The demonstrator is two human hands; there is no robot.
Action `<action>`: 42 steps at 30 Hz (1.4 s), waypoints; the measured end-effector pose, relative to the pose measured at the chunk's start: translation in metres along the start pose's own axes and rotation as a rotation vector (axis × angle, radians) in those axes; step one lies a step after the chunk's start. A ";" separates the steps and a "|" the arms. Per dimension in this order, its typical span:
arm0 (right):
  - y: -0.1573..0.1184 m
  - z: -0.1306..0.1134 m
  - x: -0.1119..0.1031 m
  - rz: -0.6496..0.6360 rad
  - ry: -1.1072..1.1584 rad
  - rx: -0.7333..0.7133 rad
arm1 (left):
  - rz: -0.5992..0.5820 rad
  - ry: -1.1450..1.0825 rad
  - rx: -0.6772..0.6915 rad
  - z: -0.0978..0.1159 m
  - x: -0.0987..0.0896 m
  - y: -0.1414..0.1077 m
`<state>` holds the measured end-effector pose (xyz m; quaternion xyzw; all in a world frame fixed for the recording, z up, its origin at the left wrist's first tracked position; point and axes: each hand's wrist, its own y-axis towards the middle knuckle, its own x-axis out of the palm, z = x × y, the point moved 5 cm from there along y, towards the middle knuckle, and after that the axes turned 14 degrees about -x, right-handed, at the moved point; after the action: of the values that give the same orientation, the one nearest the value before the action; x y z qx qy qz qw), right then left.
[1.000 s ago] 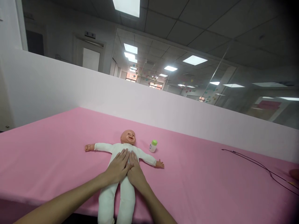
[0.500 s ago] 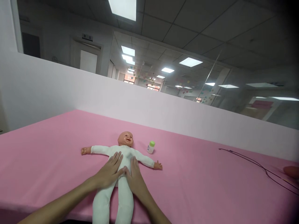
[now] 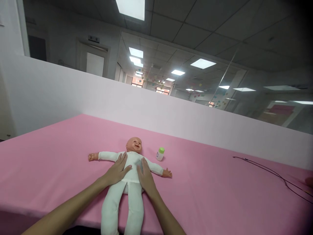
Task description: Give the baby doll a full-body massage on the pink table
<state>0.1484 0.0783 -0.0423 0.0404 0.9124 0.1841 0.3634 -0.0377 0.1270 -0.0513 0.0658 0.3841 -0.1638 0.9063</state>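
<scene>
A baby doll [image 3: 132,174] with a bald plastic head and a white cloth body lies on its back, arms spread, on the pink-covered table [image 3: 207,192]. My left hand [image 3: 118,169] rests flat on the left side of its torso, fingers stretched toward the shoulder. On the other side of the chest lies my right hand [image 3: 146,176], its fingers extended as well. The two hands are apart, with white cloth showing between them. Beside the doll's arm on the right stands a small bottle [image 3: 160,154] with a green cap.
Thin black cables [image 3: 266,169] run across the table at the right, near a partly visible reddish-brown object [image 3: 309,181]. Behind the table rises a white wall [image 3: 156,114] with a glass window [image 3: 195,75] above it.
My hands have slid up the doll's torso toward the chest and moved apart; before, their thumbs met over the belly. The view has shifted slightly.
</scene>
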 end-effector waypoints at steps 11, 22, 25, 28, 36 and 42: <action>-0.014 -0.039 0.010 -0.151 -0.077 -0.184 | -0.052 0.134 0.176 0.044 0.015 -0.039; -0.025 -0.015 0.002 -0.097 0.038 0.066 | 0.058 0.075 -0.032 0.010 0.008 -0.022; -0.049 -0.022 0.004 -0.145 0.026 0.070 | 0.015 0.150 0.024 0.025 0.018 -0.048; -0.046 -0.037 0.009 -0.206 -0.023 -0.017 | 0.027 0.184 0.072 0.040 0.020 -0.046; 0.008 -0.009 0.005 -0.051 -0.021 0.015 | 0.147 0.076 -0.005 0.025 0.004 0.012; -0.028 -0.006 -0.006 -0.060 0.037 0.104 | 0.060 0.015 -0.069 0.004 0.003 -0.032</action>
<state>0.1502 0.0495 -0.0450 0.0283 0.9281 0.1260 0.3493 -0.0447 0.0950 -0.0502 0.0473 0.3940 -0.1226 0.9097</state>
